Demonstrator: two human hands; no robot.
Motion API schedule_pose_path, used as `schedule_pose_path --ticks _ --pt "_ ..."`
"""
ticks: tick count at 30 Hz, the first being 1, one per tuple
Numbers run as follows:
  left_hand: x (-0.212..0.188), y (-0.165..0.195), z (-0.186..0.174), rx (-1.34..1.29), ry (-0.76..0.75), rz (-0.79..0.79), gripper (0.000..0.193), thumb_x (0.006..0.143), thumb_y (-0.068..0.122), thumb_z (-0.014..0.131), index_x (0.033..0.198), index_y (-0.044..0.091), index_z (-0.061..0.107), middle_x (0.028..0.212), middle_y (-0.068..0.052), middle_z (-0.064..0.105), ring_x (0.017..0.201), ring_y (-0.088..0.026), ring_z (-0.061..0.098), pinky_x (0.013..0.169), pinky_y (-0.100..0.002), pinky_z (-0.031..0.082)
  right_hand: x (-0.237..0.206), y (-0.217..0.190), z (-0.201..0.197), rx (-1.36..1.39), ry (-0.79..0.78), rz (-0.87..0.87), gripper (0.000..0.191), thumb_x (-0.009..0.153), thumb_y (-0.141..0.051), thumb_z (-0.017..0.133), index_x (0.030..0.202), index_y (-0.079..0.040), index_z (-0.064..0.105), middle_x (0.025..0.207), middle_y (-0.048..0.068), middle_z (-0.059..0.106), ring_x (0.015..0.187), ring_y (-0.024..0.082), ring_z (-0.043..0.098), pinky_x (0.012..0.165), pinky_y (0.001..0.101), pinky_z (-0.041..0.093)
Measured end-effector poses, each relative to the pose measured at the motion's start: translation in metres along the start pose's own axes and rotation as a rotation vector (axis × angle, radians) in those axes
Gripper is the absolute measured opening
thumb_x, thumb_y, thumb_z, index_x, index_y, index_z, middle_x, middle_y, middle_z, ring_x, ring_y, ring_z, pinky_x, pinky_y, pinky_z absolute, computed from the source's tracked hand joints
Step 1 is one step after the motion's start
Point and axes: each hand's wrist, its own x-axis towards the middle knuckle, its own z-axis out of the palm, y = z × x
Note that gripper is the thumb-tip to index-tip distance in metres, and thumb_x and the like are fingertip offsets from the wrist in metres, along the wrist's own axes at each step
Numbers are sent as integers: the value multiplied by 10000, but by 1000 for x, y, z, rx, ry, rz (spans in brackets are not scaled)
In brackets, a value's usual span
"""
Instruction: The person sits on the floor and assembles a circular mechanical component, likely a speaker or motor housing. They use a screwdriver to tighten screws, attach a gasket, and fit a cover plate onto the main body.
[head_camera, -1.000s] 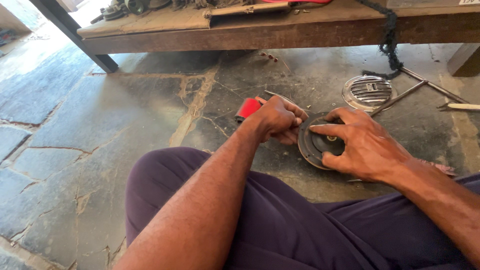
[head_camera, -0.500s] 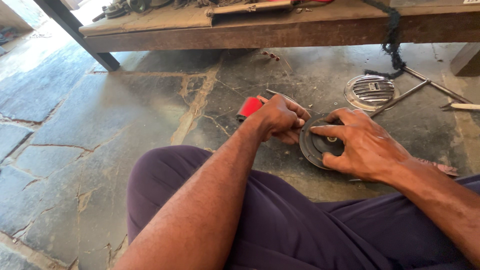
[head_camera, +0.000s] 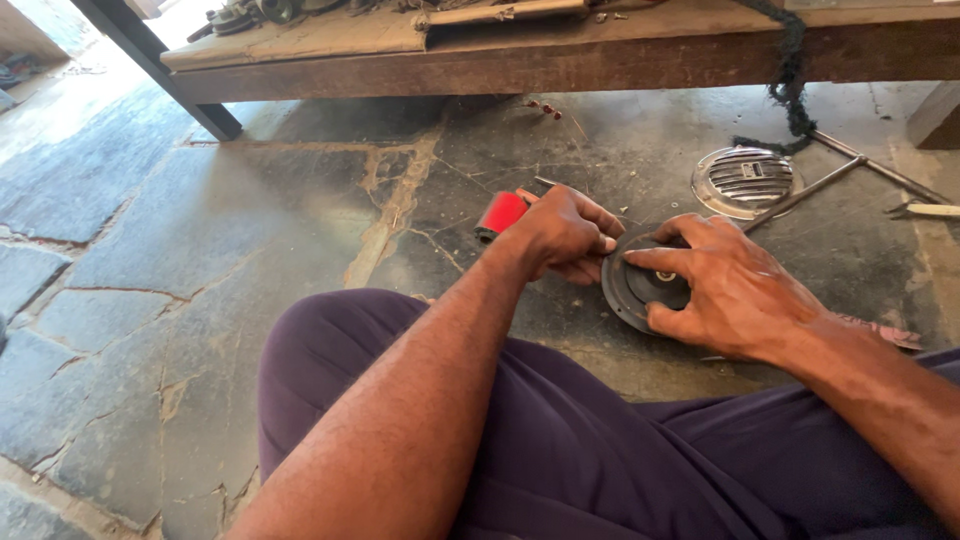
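I am looking down at both hands working over a dark round disc (head_camera: 640, 290) lying flat on the stone floor (head_camera: 200, 260), just in front of the purple-clad knee (head_camera: 420, 350). My right hand (head_camera: 735, 285) is pressing down on the disc — fingers spread over its top, index fingertip near the left rim, thumb at the near edge. My left hand (head_camera: 560, 235) is closing into a fist at the disc's left side, fingers curled together around a red-handled tool (head_camera: 500, 213); the handle is sticking out behind the knuckles and the tip is hidden, so I cannot tell whether it is touching the disc. A ribbed metal cover (head_camera: 745, 180) is lying further back to the right, with thin metal rods (head_camera: 850, 165) crossing beside it — all under the edge of a low wooden bench (head_camera: 560, 60).
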Motion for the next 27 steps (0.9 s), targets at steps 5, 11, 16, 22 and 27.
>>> schedule_pose_path --ticks 5,11,16,22,27 --pt "5 -6 1 -17 39 55 262 903 43 686 1155 3 745 840 -129 777 628 -186 737 545 -334 624 0 -2 -2 -15 -5 7 659 709 -397 802 1336 -225 695 1342 83 578 1269 288 533 1100 420 441" --pt "12 -11 2 -23 43 75 245 904 33 693 1134 -23 757 803 -131 767 617 -183 730 533 -324 616 2 5 4 13 55 -46 671 684 -382 776 1323 -194 699 1332 114 590 1253 313 536 1057 445 441" --pt "14 -13 3 -50 47 81 244 910 19 684 1138 -32 755 786 -138 758 599 -183 714 519 -324 608 8 43 9 405 275 537 483 926 -353 713 1360 -144 678 1267 130 679 1131 296 665 975 471 536" --pt "13 -12 2 -36 54 68 236 912 29 683 1134 -12 754 790 -133 759 598 -176 715 524 -319 616 12 83 14 976 108 980 321 1000 -86 578 1308 -54 663 1121 144 735 940 281 731 806 402 633" --pt "11 -10 3 20 71 73 244 902 34 697 1132 -4 768 805 -129 767 609 -165 717 533 -304 618 12 78 26 929 1 969 316 959 -58 670 1268 -9 708 1033 159 755 835 241 703 748 376 626"
